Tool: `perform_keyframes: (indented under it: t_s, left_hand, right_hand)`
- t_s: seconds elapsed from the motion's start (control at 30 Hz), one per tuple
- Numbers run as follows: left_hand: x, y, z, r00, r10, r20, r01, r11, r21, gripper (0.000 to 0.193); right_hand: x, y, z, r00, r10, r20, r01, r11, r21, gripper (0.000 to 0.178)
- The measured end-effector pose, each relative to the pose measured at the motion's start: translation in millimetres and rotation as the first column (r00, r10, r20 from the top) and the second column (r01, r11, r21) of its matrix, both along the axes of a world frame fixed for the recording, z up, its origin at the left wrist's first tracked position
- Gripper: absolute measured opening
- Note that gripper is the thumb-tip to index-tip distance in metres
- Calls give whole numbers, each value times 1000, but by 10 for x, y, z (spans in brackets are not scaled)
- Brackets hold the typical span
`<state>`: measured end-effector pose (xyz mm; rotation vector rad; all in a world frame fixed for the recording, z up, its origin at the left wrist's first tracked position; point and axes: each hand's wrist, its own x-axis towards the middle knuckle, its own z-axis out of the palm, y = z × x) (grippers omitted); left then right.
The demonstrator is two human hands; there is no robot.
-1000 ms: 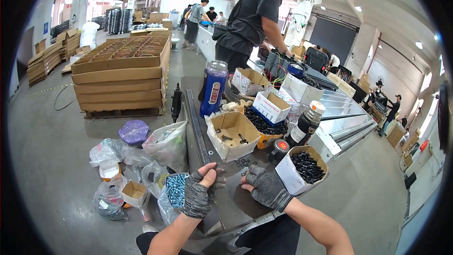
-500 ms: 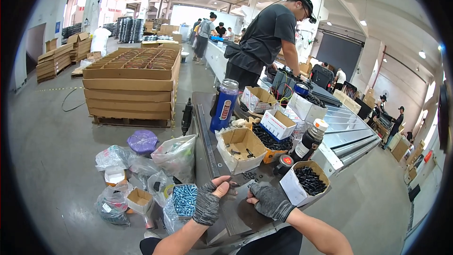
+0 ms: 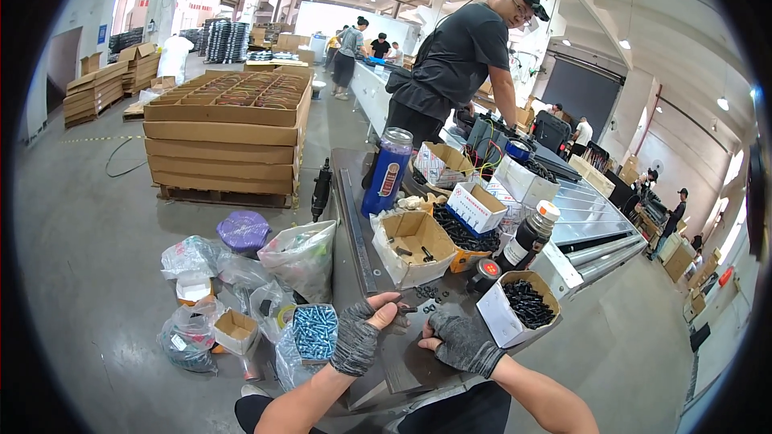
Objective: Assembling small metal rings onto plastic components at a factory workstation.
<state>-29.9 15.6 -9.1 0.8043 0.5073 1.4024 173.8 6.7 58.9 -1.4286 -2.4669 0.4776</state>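
Observation:
My left hand, in a grey fingerless glove, pinches a short black bolt between thumb and fingers. To its right my right hand, gloved the same way, is closed low over the dark bench top; what its fingers hold, if anything, is hidden. Just beyond both hands lie several small black nuts. Behind these stands a worn carton with a few black bolts inside. A white box full of black bolts is right of my right hand.
A blue bottle, a black flask and more small boxes crowd the bench's far part. On the floor at left are bags and a box of blue-silver screws. A co-worker stands beyond the bench.
The bolt in my left hand now sticks out clearly past the fingertips, and that hand is slightly higher. My right hand stays about in place. The co-worker's head has lifted and turned.

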Motion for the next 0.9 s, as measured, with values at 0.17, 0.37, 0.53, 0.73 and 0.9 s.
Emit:
perform_keyframes:
  t_s: [0.17,0.37,0.53,0.73,0.9]
  left_hand:
    - [27,-8,-25,999,-31,-21,32,999,31,33]
    - [28,-49,-3,998,-34,-61,35,999,5,33]
    - [34,-42,7,997,-72,-3,72,997,-5,33]
    - [-4,-73,44,992,-34,-122,36,999,15,34]
    - [-13,-73,71,998,-10,-65,9,1000,-18,33]
  right_hand:
    - [47,55,106,955,55,-291,-35,997,74,15]
    - [-166,196,392,662,-259,-704,-1,938,-346,22]
    - [-268,239,287,672,-332,-662,9,897,-441,27]
    - [-380,241,353,740,-229,-632,25,949,-315,26]
    - [-429,189,377,827,-111,-551,49,991,-126,21]
